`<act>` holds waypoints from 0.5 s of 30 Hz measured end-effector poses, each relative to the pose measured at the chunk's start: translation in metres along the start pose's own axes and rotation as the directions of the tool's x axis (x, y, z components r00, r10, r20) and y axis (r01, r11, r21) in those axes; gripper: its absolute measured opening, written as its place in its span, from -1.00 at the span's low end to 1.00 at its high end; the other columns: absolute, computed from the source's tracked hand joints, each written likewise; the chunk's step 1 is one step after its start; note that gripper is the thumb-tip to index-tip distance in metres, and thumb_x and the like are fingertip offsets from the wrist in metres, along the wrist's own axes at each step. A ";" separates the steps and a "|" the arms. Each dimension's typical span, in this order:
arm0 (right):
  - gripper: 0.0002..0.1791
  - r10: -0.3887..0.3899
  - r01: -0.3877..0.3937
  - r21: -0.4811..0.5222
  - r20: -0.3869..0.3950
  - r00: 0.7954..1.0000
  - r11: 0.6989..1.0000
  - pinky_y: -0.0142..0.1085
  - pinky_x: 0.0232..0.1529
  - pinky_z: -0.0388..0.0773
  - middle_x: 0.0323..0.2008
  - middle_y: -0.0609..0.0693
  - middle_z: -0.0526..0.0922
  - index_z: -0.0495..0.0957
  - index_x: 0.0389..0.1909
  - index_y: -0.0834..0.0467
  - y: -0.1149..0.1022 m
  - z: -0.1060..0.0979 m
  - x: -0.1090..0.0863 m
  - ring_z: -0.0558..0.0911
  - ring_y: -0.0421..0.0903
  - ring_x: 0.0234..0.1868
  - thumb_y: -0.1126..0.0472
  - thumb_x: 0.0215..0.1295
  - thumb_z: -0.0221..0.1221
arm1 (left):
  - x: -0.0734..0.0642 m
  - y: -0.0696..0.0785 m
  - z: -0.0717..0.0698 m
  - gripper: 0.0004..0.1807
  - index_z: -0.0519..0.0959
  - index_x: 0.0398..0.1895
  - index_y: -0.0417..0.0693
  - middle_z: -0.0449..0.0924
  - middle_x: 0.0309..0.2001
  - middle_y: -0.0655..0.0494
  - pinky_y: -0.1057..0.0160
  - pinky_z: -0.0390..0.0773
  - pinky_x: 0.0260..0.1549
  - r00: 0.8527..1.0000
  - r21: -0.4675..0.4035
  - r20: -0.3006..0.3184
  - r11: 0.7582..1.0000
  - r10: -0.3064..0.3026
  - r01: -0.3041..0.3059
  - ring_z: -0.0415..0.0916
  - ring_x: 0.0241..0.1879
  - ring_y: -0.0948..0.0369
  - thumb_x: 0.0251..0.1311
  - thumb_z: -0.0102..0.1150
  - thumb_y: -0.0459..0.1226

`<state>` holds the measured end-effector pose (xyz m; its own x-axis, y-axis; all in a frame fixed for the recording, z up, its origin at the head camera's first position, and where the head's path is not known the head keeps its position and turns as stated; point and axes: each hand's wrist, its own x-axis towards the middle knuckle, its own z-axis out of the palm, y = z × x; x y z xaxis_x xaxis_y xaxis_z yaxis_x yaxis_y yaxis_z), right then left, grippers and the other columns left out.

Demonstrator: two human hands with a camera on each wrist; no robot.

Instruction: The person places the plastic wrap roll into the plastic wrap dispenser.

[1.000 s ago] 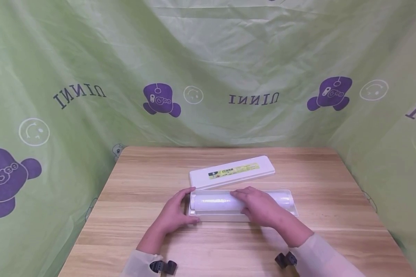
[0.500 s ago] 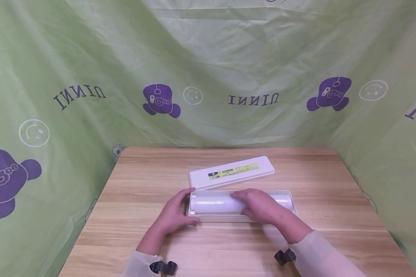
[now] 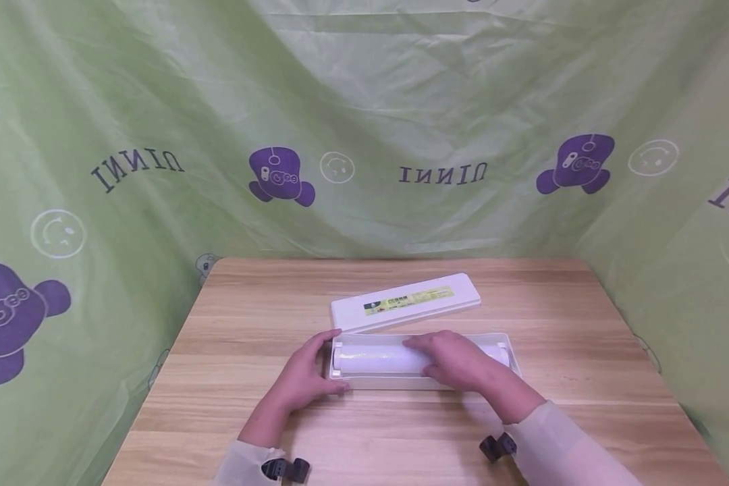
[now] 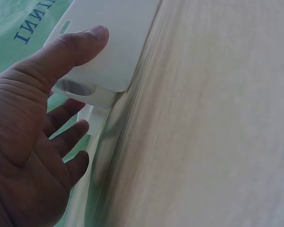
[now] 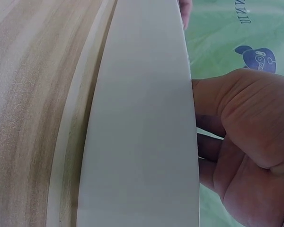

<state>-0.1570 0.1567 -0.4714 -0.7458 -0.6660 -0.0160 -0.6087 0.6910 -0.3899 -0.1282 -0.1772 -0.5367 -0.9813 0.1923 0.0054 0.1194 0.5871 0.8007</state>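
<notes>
**Roll [image 3: 370, 358] down in the box [image 3: 395, 383]!**

Left hand [image 3: 306, 372] half-open, thumb and finger bracketing the box's left end. Right hand [image 3: 455, 362] curls over the roll's middle, gripping from above. Looks like the seating step! Next move calls for levelling it, then a clean release. The lid [image 3: 347, 314] lies just behind, on the desk [image 3: 249, 324].

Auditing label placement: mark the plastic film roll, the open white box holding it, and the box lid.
Plastic film roll [image 3: 370, 359]: head view, uncovered stretch of its side.
Open white box [image 3: 395, 383]: head view, near long wall.
Box lid [image 3: 408, 302]: head view, printed label on its top.
</notes>
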 end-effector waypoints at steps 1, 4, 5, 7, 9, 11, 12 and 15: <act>-0.36 0.005 -0.005 0.005 0.005 1.000 1.000 0.01 0.30 0.55 0.26 0.04 0.65 0.58 0.33 0.16 0.000 0.000 0.000 0.61 0.08 0.27 0.27 0.19 0.46 | 0.000 0.000 0.000 0.18 0.35 0.48 0.44 0.37 0.48 0.15 -0.10 0.27 0.47 1.000 0.001 0.000 1.000 -0.003 0.003 0.25 0.50 0.03 -0.36 0.80 0.00; -0.36 0.018 -0.019 0.017 0.015 1.000 1.000 0.01 0.30 0.55 0.26 0.04 0.65 0.58 0.33 0.15 0.000 -0.003 0.000 0.61 0.08 0.27 0.26 0.19 0.47 | 0.000 0.000 0.000 0.18 0.35 0.48 0.44 0.37 0.48 0.16 -0.09 0.27 0.47 1.000 0.000 0.001 1.000 -0.005 0.005 0.24 0.51 0.04 -0.36 0.80 -0.01; -0.36 0.023 -0.023 0.018 0.018 1.000 1.000 0.01 0.30 0.55 0.26 0.04 0.66 0.58 0.33 0.14 0.000 -0.003 0.000 0.62 0.08 0.27 0.25 0.19 0.47 | 0.000 0.001 0.000 0.17 0.35 0.48 0.42 0.37 0.48 0.15 -0.10 0.26 0.47 1.000 -0.002 0.001 1.000 0.000 0.000 0.24 0.51 0.03 -0.35 0.80 -0.01; -0.35 0.030 -0.031 0.018 0.021 0.999 0.999 0.00 0.29 0.56 0.24 0.03 0.66 0.58 0.33 0.13 0.000 -0.005 0.000 0.63 0.06 0.26 0.25 0.19 0.48 | 0.000 0.001 0.001 0.17 0.35 0.48 0.41 0.37 0.48 0.14 -0.11 0.26 0.47 1.000 0.001 0.003 1.000 0.005 -0.005 0.24 0.51 0.03 -0.34 0.79 -0.01; -0.35 0.041 -0.041 0.024 0.021 0.999 0.999 -0.01 0.28 0.56 0.23 0.03 0.67 0.59 0.33 0.12 -0.001 -0.006 -0.001 0.63 0.05 0.25 0.24 0.18 0.49 | 0.001 0.002 0.001 0.17 0.35 0.48 0.41 0.37 0.48 0.13 -0.12 0.26 0.47 1.000 0.000 0.004 1.000 0.008 -0.008 0.24 0.51 0.02 -0.34 0.79 -0.01; -0.35 0.048 -0.048 0.037 0.022 0.999 0.998 -0.01 0.29 0.56 0.24 0.03 0.67 0.58 0.33 0.12 -0.001 -0.008 0.000 0.63 0.04 0.25 0.25 0.18 0.49 | 0.000 0.002 0.001 0.17 0.36 0.48 0.44 0.37 0.48 0.16 -0.10 0.26 0.48 1.000 0.001 0.004 1.000 -0.008 0.008 0.23 0.51 0.04 -0.35 0.80 -0.02; -0.35 0.051 -0.052 0.044 0.022 0.998 0.998 -0.01 0.29 0.56 0.24 0.03 0.67 0.58 0.34 0.13 -0.001 -0.008 0.000 0.63 0.05 0.26 0.25 0.18 0.49 | 0.000 0.002 0.000 0.17 0.36 0.47 0.45 0.37 0.48 0.17 -0.09 0.25 0.48 1.000 0.001 0.005 1.000 -0.016 0.016 0.23 0.51 0.05 -0.36 0.80 -0.02; -0.34 0.060 -0.061 0.063 0.020 0.998 0.996 -0.01 0.30 0.55 0.25 0.04 0.66 0.58 0.34 0.15 -0.001 -0.010 0.000 0.62 0.04 0.27 0.25 0.18 0.49 | 0.001 0.002 0.000 0.17 0.36 0.46 0.46 0.37 0.48 0.18 -0.08 0.25 0.48 1.000 0.001 0.002 1.000 -0.028 0.028 0.23 0.51 0.06 -0.37 0.81 -0.04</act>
<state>-0.1589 0.1588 -0.4613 -0.7753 -0.6289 -0.0575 -0.5440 0.7113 -0.4452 -0.1284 -0.1757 -0.5347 -0.9840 0.1774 -0.0184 0.0919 0.5928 0.8001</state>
